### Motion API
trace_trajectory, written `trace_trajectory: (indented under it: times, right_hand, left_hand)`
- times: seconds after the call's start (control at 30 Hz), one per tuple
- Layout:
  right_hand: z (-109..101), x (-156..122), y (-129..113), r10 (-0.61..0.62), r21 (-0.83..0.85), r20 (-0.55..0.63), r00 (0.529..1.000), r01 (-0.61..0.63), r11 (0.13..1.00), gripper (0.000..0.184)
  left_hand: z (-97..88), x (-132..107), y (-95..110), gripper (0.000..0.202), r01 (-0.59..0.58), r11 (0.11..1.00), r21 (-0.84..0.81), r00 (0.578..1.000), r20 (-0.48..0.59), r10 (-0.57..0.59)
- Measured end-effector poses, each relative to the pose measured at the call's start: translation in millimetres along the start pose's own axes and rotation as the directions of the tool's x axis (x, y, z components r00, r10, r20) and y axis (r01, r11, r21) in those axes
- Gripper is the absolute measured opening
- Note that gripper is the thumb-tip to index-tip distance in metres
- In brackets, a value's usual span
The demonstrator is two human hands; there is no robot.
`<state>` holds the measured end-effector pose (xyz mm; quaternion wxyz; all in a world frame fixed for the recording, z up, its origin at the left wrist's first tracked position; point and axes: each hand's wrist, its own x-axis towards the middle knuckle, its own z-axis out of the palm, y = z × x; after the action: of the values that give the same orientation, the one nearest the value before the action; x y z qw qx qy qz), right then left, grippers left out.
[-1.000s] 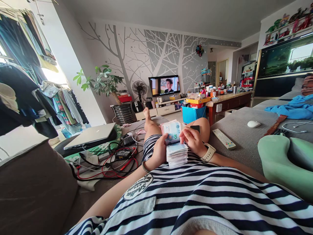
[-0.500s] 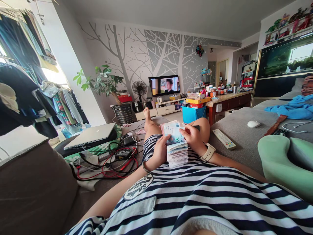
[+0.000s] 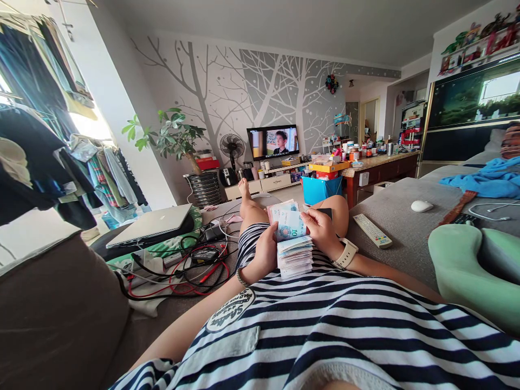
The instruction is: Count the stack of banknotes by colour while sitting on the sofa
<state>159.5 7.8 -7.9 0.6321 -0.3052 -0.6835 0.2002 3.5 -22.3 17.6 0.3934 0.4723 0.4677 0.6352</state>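
A wad of banknotes [image 3: 289,225] is held between my two hands above my lap, with a blue-green ten note facing me. Many folded note ends [image 3: 294,258] fan down in layers below it toward my striped shirt. My left hand [image 3: 266,250] grips the wad from the left, thumb on its edge. On the other side, my right hand [image 3: 320,230] pinches the top note's right edge between thumb and fingers. Pinkish notes show behind the blue one. The fingers behind the wad are hidden. A dark flat object [image 3: 326,213], partly covered, lies beyond my right hand.
Left of my legs lie a silver laptop [image 3: 152,225] and tangled cables [image 3: 199,260]. To the right are a remote control [image 3: 372,231], a white mouse [image 3: 422,206] and a green cushion [image 3: 455,260]. A blue box [image 3: 322,189] stands beyond my knee.
The blue-green ten note has shifted slightly and shows more of its face between my hands. Both hands stay nearly in place. The television picture has changed a little.
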Motion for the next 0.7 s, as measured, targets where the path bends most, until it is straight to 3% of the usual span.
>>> trace_trajectory:
  times: [0.13,0.3,0.53,0.7]
  right_hand:
    - [-1,-2,-3,-0.023,0.031,0.019,1.0,0.023,0.999,0.044]
    - [-1,-3,-6,-0.038,0.05,0.026,0.999,0.036,0.998,0.044]
    - [-1,-3,-6,-0.046,0.073,0.029,0.999,0.043,0.996,0.041]
    - [-1,-2,-3,-0.045,0.088,0.033,0.998,0.042,0.995,0.04]
  left_hand:
    - [-1.6,-1,0,0.02,-0.093,0.995,0.043,0.994,0.067,0.09]
    - [-2.5,-3,0,0.022,-0.109,0.99,0.092,0.99,0.096,0.1]
    - [-6.8,-1,-1,0.021,-0.214,0.939,0.268,0.973,0.142,0.181]
    - [-12.2,9,-15,0.023,-0.336,0.866,0.369,0.94,0.183,0.287]
